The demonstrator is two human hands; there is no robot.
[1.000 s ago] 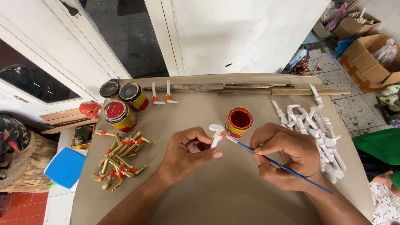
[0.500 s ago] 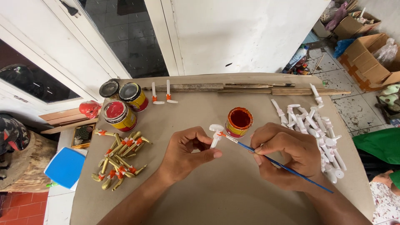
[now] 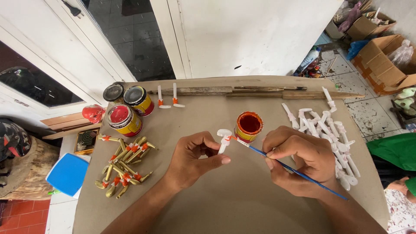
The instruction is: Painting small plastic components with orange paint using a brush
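White peg (image 3: 224,139) pinched upright in left hand (image 3: 195,158) above the counter (image 3: 225,203); right hand (image 3: 303,158) clenched on blue brush (image 3: 294,170), tip touching the peg's neck. Step: painting an orange band. Next stroke calls for a steady peg; orange paint pot (image 3: 248,126) stands just behind.

Open tabletop (image 3: 242,203) lies below both hands. Obstacles: open paint tin (image 3: 248,126) just behind them, white pieces (image 3: 333,134) right, gold pieces (image 3: 123,167) and 3 tins (image 3: 128,108) left.
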